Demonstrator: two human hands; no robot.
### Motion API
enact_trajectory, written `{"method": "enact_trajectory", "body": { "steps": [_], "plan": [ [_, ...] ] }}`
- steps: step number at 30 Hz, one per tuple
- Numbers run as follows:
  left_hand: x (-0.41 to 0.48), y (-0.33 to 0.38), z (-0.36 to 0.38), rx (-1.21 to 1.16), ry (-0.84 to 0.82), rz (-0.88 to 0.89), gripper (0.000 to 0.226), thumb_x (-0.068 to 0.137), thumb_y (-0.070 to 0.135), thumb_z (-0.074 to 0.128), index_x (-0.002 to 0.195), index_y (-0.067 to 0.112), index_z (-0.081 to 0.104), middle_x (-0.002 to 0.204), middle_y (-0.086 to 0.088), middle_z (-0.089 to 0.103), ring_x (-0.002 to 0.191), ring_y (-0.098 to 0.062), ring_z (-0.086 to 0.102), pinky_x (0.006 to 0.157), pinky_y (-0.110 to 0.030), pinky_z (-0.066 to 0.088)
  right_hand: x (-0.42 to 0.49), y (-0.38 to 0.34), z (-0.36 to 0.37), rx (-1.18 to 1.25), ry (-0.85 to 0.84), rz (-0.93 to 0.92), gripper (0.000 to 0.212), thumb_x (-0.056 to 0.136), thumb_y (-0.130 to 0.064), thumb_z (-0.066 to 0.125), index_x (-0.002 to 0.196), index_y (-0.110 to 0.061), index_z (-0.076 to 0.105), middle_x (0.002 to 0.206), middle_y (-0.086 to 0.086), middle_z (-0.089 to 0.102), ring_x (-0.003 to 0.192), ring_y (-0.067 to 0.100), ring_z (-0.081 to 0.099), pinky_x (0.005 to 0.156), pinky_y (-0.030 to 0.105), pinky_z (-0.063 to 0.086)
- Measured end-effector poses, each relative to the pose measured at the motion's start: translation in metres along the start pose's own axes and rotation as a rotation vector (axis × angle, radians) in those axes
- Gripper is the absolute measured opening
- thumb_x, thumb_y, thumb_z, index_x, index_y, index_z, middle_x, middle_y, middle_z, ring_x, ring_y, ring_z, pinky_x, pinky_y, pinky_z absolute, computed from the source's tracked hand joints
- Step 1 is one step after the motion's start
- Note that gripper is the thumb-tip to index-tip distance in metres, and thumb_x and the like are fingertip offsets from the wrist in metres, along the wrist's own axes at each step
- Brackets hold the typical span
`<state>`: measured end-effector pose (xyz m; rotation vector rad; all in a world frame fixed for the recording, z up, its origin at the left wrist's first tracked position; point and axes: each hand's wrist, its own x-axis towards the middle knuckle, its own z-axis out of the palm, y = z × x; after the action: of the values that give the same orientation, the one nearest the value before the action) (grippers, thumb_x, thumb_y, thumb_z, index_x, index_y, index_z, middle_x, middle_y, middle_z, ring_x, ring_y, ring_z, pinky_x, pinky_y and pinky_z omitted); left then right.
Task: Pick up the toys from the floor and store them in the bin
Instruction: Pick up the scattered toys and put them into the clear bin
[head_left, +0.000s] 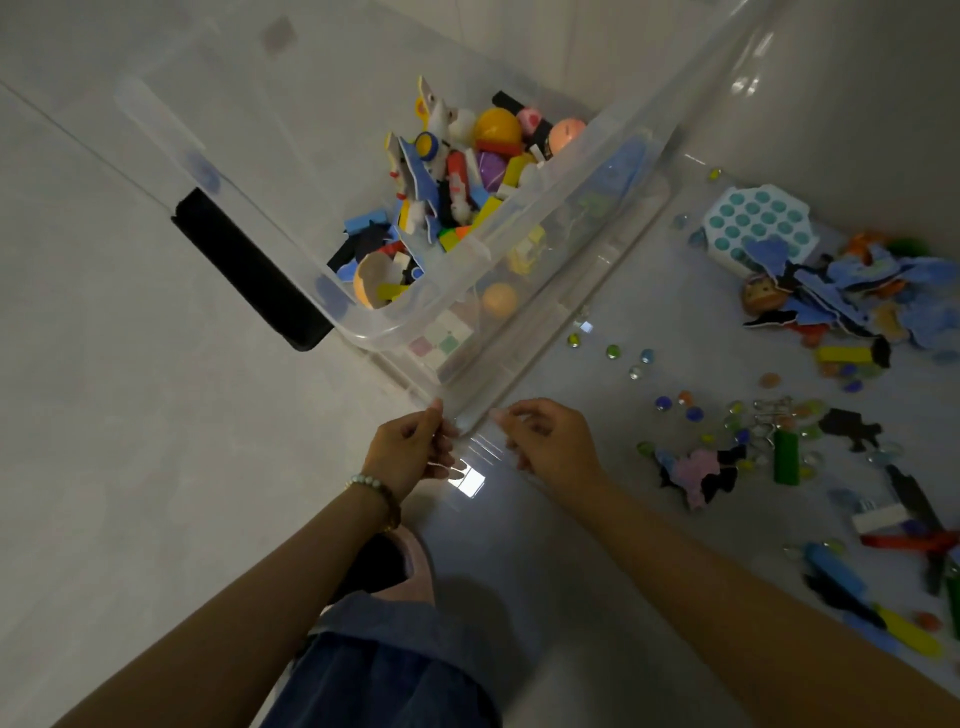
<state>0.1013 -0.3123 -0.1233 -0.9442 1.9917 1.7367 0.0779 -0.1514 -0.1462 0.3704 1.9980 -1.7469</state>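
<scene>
A clear plastic bin (524, 244) stands on the pale floor, its near corner pointing at me, with several colourful toys (457, 176) piled inside. My left hand (410, 449) and my right hand (545, 441) both pinch the bin's near corner, one on each side of it. More toys lie scattered on the floor to the right: glass marbles (644, 358), a teal pop-it board (758, 223), blue foam pieces (872, 286), a green block (785, 457) and a blue stick (836, 571).
A black latch (249, 270) sits on the bin's left side. My foot in a pink slipper (400, 566) and a denim trouser leg (384, 670) are below my hands. A pale wall rises behind the bin and the toys.
</scene>
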Motion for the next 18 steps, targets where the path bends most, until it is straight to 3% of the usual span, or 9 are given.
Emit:
{"method": "enact_trajectory", "body": {
  "steps": [4,7,9,12,15,18],
  "plan": [
    [-0.007,0.012,0.011,-0.197,-0.109,-0.108,0.041,0.096,0.034,0.043,0.075,0.005,0.062,0.049,0.002,0.060,0.042,-0.006,0.058,0.042,-0.015,0.047,-0.005,-0.016,-0.038,0.127,0.040,-0.014,0.006,0.081,-0.026,0.070,0.077,-0.023,0.066,0.053,-0.007,0.057,0.040,0.001,0.047,0.040,0.014,0.040],
    [-0.008,0.025,0.037,-0.303,-0.227,-0.191,0.042,0.098,0.034,0.037,0.081,0.005,0.064,0.064,-0.003,0.063,0.050,-0.010,0.062,0.048,-0.022,0.054,-0.005,-0.025,-0.053,0.132,0.026,-0.090,0.008,0.080,-0.027,0.071,0.073,-0.028,0.068,0.047,-0.011,0.053,0.040,0.001,0.045,0.041,0.012,0.038],
    [-0.007,0.035,0.058,-0.302,-0.288,-0.204,0.046,0.099,0.036,0.034,0.083,0.006,0.064,0.073,-0.006,0.066,0.058,-0.013,0.066,0.058,-0.026,0.059,-0.006,-0.029,-0.056,0.092,-0.027,-0.188,0.010,0.078,-0.023,0.073,0.072,-0.030,0.070,0.050,-0.012,0.054,0.045,0.000,0.047,0.046,0.011,0.040],
    [-0.004,0.048,0.085,-0.360,-0.384,-0.203,0.051,0.099,0.041,0.029,0.084,0.009,0.065,0.070,-0.003,0.071,0.058,-0.010,0.067,0.056,-0.022,0.057,-0.004,-0.031,-0.064,-0.061,-0.084,-0.329,0.010,0.077,-0.017,0.074,0.080,-0.025,0.071,0.051,-0.016,0.056,0.048,-0.001,0.047,0.052,0.009,0.040],
    [0.001,0.055,0.102,-0.455,-0.380,-0.250,0.042,0.098,0.037,0.035,0.080,0.009,0.060,0.067,-0.003,0.060,0.047,-0.008,0.058,0.048,-0.017,0.050,0.006,-0.031,-0.091,-0.126,0.078,-0.316,0.010,0.076,-0.023,0.074,0.085,-0.022,0.070,0.057,-0.012,0.049,0.051,0.001,0.043,0.051,0.011,0.037],
    [0.009,0.053,0.108,-0.402,-0.309,-0.219,0.030,0.097,0.031,0.042,0.078,0.012,0.055,0.066,-0.001,0.049,0.040,-0.004,0.046,0.042,-0.013,0.044,0.023,-0.029,-0.128,-0.203,0.235,-0.257,0.018,0.075,-0.024,0.076,0.090,-0.022,0.066,0.083,0.000,0.055,0.067,0.004,0.050,0.060,0.012,0.044]
  ]
}}
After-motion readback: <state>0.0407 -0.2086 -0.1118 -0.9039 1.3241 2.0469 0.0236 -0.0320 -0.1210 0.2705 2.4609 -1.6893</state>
